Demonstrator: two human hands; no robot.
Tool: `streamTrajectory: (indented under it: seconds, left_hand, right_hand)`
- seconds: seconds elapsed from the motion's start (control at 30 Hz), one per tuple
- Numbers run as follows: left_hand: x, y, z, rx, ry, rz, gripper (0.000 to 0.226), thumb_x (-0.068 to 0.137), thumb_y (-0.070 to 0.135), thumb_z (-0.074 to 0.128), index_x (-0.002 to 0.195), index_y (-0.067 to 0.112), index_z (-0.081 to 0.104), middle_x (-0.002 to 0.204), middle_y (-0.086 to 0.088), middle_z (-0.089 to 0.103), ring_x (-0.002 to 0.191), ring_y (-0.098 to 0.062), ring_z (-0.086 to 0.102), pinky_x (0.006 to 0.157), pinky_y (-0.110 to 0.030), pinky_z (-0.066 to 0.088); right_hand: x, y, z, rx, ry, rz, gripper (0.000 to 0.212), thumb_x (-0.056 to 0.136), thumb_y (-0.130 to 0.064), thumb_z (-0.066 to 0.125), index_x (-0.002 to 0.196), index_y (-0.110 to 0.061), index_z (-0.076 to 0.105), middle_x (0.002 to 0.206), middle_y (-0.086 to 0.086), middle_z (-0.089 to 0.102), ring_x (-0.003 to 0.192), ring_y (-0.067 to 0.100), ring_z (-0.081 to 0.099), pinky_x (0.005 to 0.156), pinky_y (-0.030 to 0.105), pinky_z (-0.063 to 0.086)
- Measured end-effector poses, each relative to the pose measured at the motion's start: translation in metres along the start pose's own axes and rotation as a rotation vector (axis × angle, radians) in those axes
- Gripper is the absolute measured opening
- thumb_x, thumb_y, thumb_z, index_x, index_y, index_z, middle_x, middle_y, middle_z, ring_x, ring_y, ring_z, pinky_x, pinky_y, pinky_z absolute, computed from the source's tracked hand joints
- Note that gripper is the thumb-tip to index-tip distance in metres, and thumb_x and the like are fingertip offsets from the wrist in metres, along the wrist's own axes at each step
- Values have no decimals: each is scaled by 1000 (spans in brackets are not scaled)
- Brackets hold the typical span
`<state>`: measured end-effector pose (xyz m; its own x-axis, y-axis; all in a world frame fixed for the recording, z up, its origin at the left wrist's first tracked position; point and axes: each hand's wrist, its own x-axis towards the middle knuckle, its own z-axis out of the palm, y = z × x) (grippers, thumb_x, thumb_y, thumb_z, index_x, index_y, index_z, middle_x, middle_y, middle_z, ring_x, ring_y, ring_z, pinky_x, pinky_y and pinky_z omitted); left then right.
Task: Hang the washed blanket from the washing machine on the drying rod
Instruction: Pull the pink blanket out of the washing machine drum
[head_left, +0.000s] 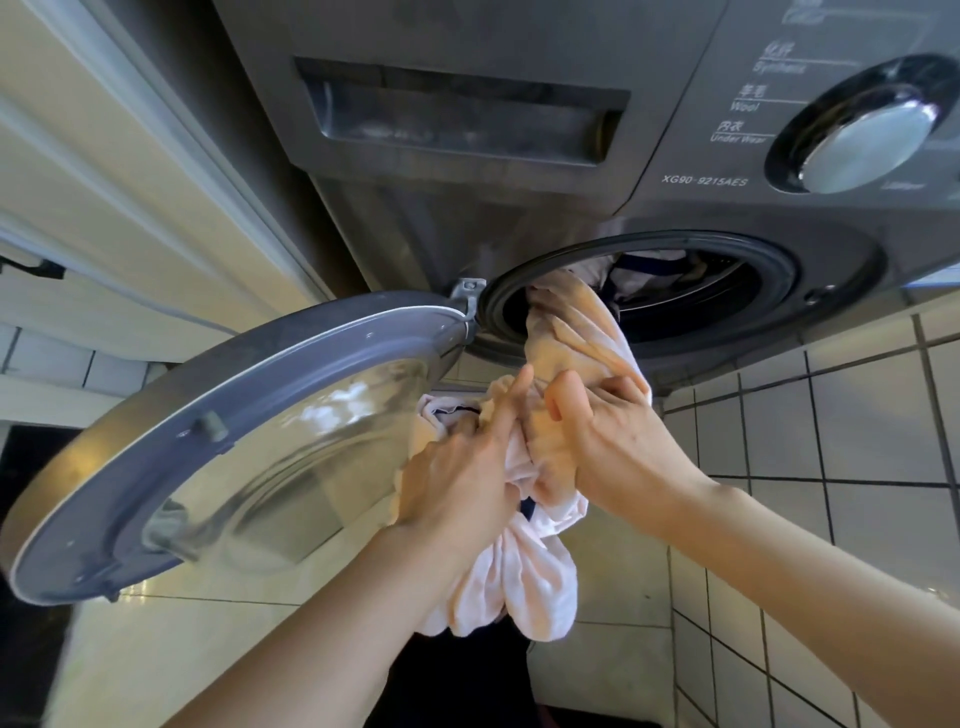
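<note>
Head view, looking down at a grey front-loading washing machine (519, 218) that fills the far side of the scene; its round glass door (234, 441) is swung fully open to the left, which leaves the drum opening (769, 280) free for both arms to work in front of it; a white tiled floor (857, 415) runs along the right.

The pale pink blanket (571, 332) is twisted into a thick rope; its far end lies inside the drum, the middle hangs over the lower lip of the opening, and the near end droops in a bunched loop below the hands; some dark blue and white fabric (644, 270) sits deeper in the drum behind it. Judging by this, the blanket is only partly out, and no drying rod is in view.

The right hand (608, 431) comes in from the near right, palm down, fingers wrapped tight round the twisted roll just outside the opening, likely to haul it clear; the left hand (457, 483) reaches in from the near left, just beside the right, lower fingers buried in the bunched cloth and gripping it, index finger held out straight toward the drum, apparently to gather the slack off the floor.
</note>
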<state>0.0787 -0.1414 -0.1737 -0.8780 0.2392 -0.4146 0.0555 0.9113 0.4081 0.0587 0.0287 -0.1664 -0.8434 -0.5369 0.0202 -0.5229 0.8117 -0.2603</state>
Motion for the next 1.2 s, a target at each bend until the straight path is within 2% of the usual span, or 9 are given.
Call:
streamTrajectory:
  seconds: [0.1,0.23,0.33,0.43,0.57,0.7,0.8,0.97,1.2]
  left_hand:
    - [-6,3,-11,-70,-44,10,106,77,49,64,133,62,-24,134,-8,44,109,-30,55,71,-37,49]
    - [-9,7,-17,-144,-28,-98,104,59,75,66,137,61,-1,132,-5,44,114,-30,53,73,-34,45]
    - [-9,1,-15,-71,52,-135,73,70,67,61,128,51,19,120,1,54,99,-29,60,65,-31,40]
    - [-14,-7,-13,5,114,-104,54,77,53,57,121,46,27,118,7,54,95,-28,61,60,-30,40]
    - [-22,-15,-11,62,114,-72,55,75,39,56,121,43,26,118,9,52,90,-30,61,59,-30,42]
    - [-27,-21,-15,75,103,-53,54,71,39,56,117,42,27,117,9,52,83,-33,61,60,-34,49]
    - [-32,-28,-16,94,122,-25,62,69,40,51,126,45,26,125,12,50,91,-31,61,62,-35,51]
    - [-38,-34,-25,97,191,4,71,58,30,71,121,36,38,112,2,63,74,-31,65,48,-30,46]
    - [-41,-38,-34,88,358,39,73,52,28,82,115,29,46,104,1,66,68,-31,64,42,-27,39]
  right_hand:
    - [2,-9,1,207,40,164,51,72,0,60,88,-22,17,68,-4,47,62,21,45,70,40,46]
    - [6,-25,-10,588,-3,351,41,75,5,51,87,-19,21,79,-5,49,82,10,43,78,40,46]
    - [7,-33,-17,700,-75,359,40,68,11,48,89,-14,25,83,-15,40,88,-1,39,80,39,43]
    - [5,-31,-21,641,-263,279,47,70,7,56,96,-20,27,94,-15,39,91,9,33,81,34,40]
    - [4,-9,-29,514,-462,105,70,73,-28,76,127,-28,32,113,-38,27,119,-7,19,99,11,22]
    - [9,24,-13,108,-478,-122,85,73,-62,66,140,-38,19,137,-18,33,137,15,13,115,42,13]
    - [26,45,1,-26,-539,-194,88,73,-58,65,144,-42,16,148,-15,25,142,26,7,114,55,13]
    - [63,69,21,-55,-542,-191,93,80,-58,62,144,-52,-5,155,-16,11,143,27,-4,112,56,10]
    - [80,77,61,-124,-612,-151,98,68,-73,62,142,-49,2,153,-16,13,143,27,-4,111,52,9]
